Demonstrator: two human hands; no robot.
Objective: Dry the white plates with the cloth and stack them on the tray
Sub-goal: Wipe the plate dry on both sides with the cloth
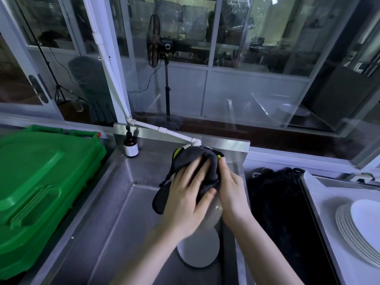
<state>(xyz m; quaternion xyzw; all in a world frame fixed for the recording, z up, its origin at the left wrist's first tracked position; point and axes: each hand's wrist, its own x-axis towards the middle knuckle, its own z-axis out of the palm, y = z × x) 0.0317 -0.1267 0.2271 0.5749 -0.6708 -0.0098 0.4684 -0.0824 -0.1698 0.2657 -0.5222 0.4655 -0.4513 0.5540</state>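
Mostly behind cloth (197,161) and left hand (185,204): the plate (213,212).

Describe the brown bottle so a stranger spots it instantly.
Start at the steel sink beside the green bin. At its back left corner stands the brown bottle. Nothing else there has a black pump top and pale label.

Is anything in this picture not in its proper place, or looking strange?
The stack of white plates on the tray looks fanned sideways, not squarely piled. A single plate lies in the sink. Otherwise nothing stands out.
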